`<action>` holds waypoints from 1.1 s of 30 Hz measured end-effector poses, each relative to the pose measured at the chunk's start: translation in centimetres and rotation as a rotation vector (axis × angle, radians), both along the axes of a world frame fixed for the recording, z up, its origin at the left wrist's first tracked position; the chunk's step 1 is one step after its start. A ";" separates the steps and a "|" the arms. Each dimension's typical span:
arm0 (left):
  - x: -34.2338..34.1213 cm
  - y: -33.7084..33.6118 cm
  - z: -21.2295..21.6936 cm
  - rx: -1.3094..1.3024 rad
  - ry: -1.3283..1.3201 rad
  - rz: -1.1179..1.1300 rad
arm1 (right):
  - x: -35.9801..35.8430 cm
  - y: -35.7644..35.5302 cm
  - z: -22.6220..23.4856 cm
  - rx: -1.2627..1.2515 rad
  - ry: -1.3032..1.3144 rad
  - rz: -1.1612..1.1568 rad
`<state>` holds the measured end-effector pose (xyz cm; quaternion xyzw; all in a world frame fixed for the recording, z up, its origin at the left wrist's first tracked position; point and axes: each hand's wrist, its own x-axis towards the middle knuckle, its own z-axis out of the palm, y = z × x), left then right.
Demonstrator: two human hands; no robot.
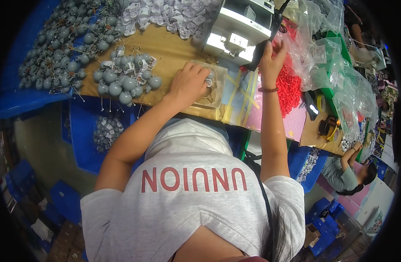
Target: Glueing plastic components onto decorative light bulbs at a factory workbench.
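Fingers of left hand (pixel 189 85) curled over shallow tray (pixel 212 99), grey ball (pixel 210 75) at their right, likely steadying (grip hidden; cannot tell). Right hand (pixel 270 65) spread open beside white machine (pixel 239 31); red parts (pixel 289 91) within reach.

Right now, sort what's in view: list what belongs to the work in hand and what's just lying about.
Likely in use:
- shallow tray under the left hand
- grey round part by its fingers
- white machine beside the right hand
- grey bulb-like parts, heaped

Seemingly lying about:
- yellow tape roll
- clear plastic bags
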<state>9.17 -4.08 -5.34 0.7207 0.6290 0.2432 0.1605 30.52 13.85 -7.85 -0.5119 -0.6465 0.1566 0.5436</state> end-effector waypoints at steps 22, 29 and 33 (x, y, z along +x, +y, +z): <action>-0.1 -0.2 -0.6 0.001 -0.073 0.021 | -8.2 -1.3 12.9 -0.065 0.475 0.552; 0.0 -0.2 -1.0 0.039 -0.070 0.024 | -8.3 -2.9 11.0 -0.281 0.476 0.618; -0.1 -0.3 -1.2 0.064 -0.034 0.016 | -8.6 -7.3 11.0 -0.399 0.528 0.573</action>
